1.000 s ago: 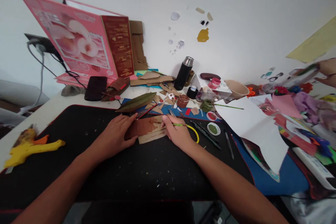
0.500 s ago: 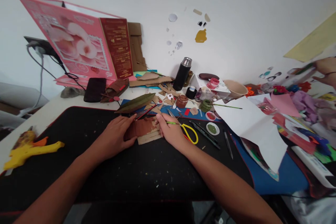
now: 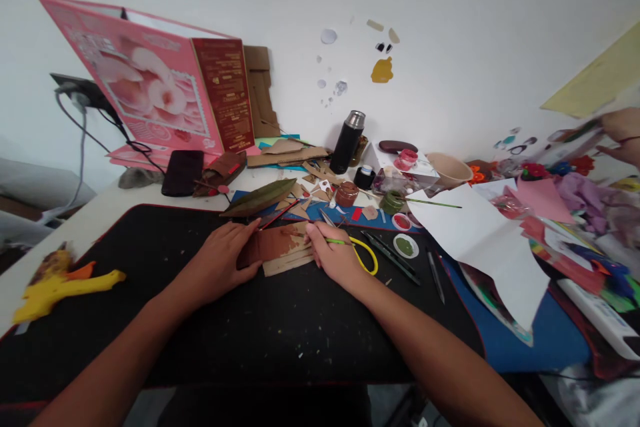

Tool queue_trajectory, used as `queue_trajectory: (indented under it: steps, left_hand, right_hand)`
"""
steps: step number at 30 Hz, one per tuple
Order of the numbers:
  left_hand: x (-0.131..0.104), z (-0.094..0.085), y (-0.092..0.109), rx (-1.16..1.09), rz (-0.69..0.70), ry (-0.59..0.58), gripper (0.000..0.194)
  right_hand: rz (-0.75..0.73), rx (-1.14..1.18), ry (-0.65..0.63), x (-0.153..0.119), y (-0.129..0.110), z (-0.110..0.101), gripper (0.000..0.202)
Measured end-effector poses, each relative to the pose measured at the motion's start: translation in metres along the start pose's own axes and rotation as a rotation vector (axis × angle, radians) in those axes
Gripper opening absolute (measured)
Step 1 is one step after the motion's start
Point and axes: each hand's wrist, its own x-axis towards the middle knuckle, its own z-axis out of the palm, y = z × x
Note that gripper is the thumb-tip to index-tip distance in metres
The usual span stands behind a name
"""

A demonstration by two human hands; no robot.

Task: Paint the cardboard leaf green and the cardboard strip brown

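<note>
My right hand [image 3: 339, 261] pinches a thin paintbrush [image 3: 336, 241] with a green handle. The bristle end points left over a flat piece of cardboard [image 3: 277, 247], partly coated in reddish brown paint. Bare tan cardboard shows along its lower and right parts. At the left end, my left hand [image 3: 220, 257] grips the cardboard, thumb at the near side and fingers at the far side. Yellow-handled scissors [image 3: 373, 260] lie beside my right hand, partly hidden by it. A jar of brown paint [image 3: 346, 193] stands beyond the cardboard.
On the black mat [image 3: 240, 340], a yellow glue gun [image 3: 65, 287] lies far left. A large leaf [image 3: 260, 197], a black thermos [image 3: 347, 141] and a green paint jar [image 3: 393, 201] sit behind. White paper [image 3: 475, 233] lies right. Another person's hand [image 3: 623, 130] appears at the right edge.
My right hand has shifted slightly right with the paintbrush, and brown paint shows a little farther right on the cardboard. My left hand stays in place.
</note>
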Motion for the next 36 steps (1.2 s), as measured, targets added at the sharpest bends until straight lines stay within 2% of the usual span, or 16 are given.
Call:
queue_trajectory:
  steps: [5,9,13,20,28,36]
  left_hand:
    - [0.000,0.001,-0.001,0.004,-0.011,-0.004,0.076]
    - [0.000,0.002,-0.003,0.016,-0.009,-0.001,0.075]
    - [0.000,0.000,-0.003,0.027,-0.011,-0.009,0.076]
    - [0.000,0.000,-0.003,0.037,0.008,-0.017,0.077]
    - [-0.001,0.001,-0.004,0.065,0.009,-0.023,0.076]
    - [-0.001,0.004,-0.006,0.057,0.011,-0.018,0.078]
  right_hand:
    - [-0.006,-0.007,0.072,-0.013,0.012,-0.023,0.055]
    - [0.001,0.057,0.116,-0.004,0.014,-0.014,0.055]
    - [-0.029,0.044,0.059,0.004,0.008,-0.004,0.057]
    - [0.037,0.061,-0.001,-0.015,0.004,-0.018,0.058]
    - [0.024,0.034,-0.008,-0.014,-0.006,-0.003,0.056]
    - [0.023,0.003,-0.047,-0.030,-0.006,-0.012,0.057]
